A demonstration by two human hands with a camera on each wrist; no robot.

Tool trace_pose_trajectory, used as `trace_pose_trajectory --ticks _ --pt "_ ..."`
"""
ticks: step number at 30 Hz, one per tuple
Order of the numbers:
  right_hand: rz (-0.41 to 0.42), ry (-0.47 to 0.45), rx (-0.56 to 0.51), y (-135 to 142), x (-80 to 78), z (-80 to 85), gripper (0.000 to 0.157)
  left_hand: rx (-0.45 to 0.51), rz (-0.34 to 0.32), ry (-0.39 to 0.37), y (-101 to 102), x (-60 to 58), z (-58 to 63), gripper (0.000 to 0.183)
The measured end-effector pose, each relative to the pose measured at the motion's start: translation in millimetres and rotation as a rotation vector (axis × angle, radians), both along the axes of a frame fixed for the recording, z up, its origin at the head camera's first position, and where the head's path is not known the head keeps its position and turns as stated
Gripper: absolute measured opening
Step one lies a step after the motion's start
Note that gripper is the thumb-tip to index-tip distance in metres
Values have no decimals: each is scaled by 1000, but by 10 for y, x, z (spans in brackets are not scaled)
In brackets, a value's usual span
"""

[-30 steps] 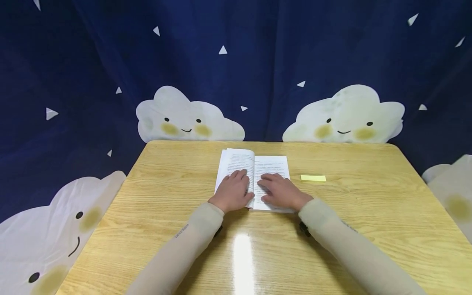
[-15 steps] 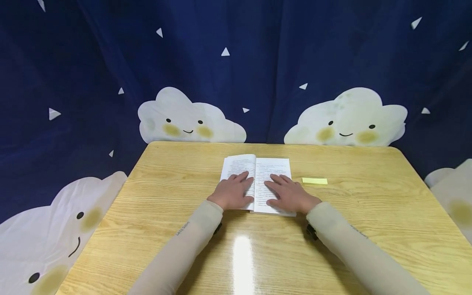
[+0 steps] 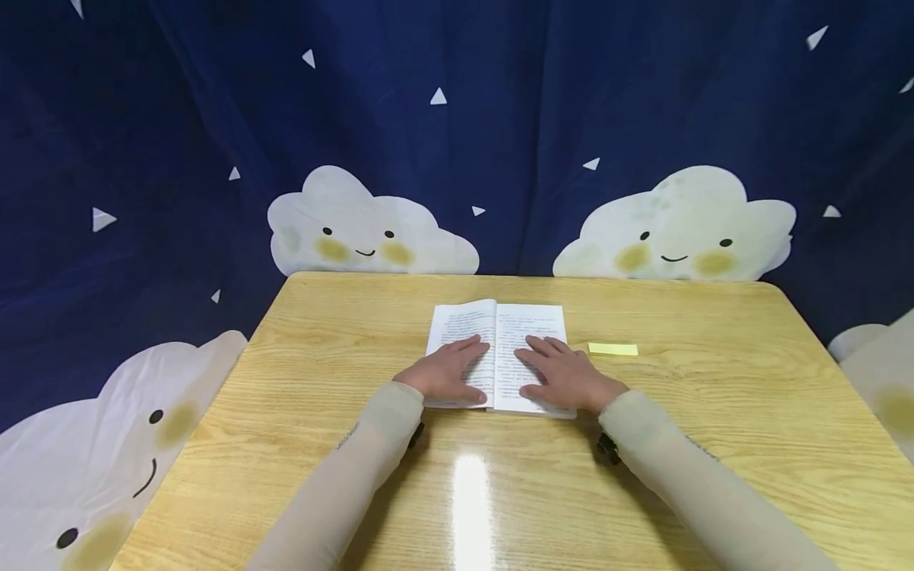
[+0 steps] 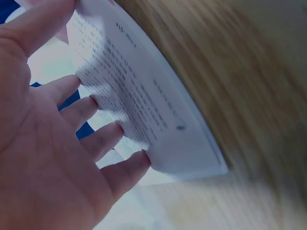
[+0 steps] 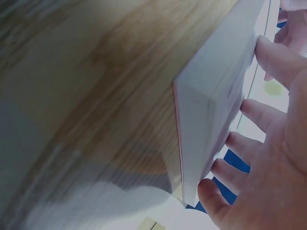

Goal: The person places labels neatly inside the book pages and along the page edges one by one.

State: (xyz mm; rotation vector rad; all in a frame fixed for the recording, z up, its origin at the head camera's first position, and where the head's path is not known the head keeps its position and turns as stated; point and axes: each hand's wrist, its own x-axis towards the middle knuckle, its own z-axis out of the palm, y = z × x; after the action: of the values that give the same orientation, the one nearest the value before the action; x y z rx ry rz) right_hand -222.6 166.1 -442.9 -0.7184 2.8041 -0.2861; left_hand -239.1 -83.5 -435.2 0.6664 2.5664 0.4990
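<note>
An open book (image 3: pixel 524 317) with printed white pages lies on the wooden table. Across its left page my left hand (image 3: pixel 446 373) rests with fingers spread; the left wrist view shows those fingertips (image 4: pixel 139 160) touching the printed page (image 4: pixel 129 91). My right hand (image 3: pixel 567 377) presses the right page with spread, fairly straight fingers. In the right wrist view, the fingertips (image 5: pixel 209 189) meet the top page above the thick block of pages (image 5: pixel 201 110). A yellow sticky-note strip (image 3: pixel 612 349) lies on the table just right of the book.
The wooden table (image 3: pixel 343 333) extends on both sides of the book and toward me. Behind it hangs a dark blue curtain (image 3: pixel 500 95) with white triangles and smiling clouds.
My left hand has slid left over the left page, away from the fold. The right hand has shifted right, its fingers spreading flatter. The left page lies flatter than before.
</note>
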Motion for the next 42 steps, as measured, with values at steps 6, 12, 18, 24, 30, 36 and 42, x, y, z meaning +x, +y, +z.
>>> trace_pose_trajectory --ticks 6,12,18,24,30,36,42 --pt "6 6 -8 10 7 30 66 -15 -14 1 9 -10 4 94" --pt "7 -4 1 -12 11 31 66 -47 -16 33 3 10 -28 93" --pt "21 15 -16 13 3 8 64 -67 -28 34 14 6 -25 94" --pt "54 136 -109 93 -20 38 45 -70 -30 39 15 3 -21 96" --pt "-5 201 -207 334 -102 148 33 -46 -20 25 -4 18 -3 95" --pt "-160 181 -209 645 -147 244 33 -33 -17 19 -12 25 -12 94" --pt "-228 168 -201 915 -165 245 34 -23 -13 8 -2 35 -3 93"
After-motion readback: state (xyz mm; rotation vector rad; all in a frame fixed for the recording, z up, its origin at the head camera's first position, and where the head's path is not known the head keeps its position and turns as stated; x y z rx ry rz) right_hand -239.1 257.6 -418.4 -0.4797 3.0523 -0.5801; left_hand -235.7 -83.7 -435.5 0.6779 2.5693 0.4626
